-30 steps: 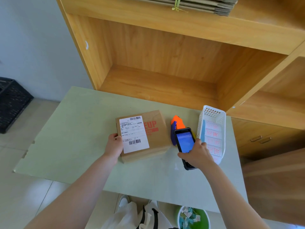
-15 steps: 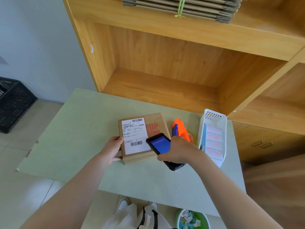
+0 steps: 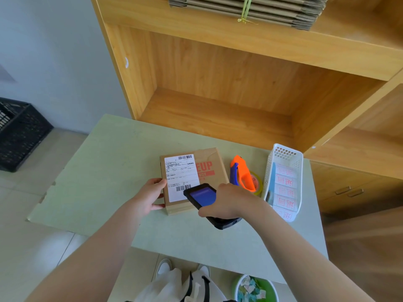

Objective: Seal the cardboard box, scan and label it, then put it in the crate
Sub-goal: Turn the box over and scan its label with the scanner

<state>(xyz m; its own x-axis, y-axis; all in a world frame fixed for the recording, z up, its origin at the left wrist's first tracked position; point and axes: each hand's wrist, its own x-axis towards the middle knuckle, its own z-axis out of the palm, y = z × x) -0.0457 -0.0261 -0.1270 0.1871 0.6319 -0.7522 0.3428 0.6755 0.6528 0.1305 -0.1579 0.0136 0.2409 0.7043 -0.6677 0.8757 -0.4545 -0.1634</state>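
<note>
A flat brown cardboard box with red print lies on the pale green table. A white shipping label with barcodes covers its left half. My left hand holds the box's left edge, thumb on top. My right hand grips a black handheld scanner with a lit blue screen, its head over the label's lower barcode. A black crate stands on the floor at far left.
An orange tape dispenser lies right of the box. Beside it stands a white basket with a roll of red-printed labels. A wooden shelf unit rises behind the table, flat cartons stacked on top. A green bin sits below.
My right hand has carried the scanner left from beside the basket to over the box's label. My left hand stays on the box's left edge.
</note>
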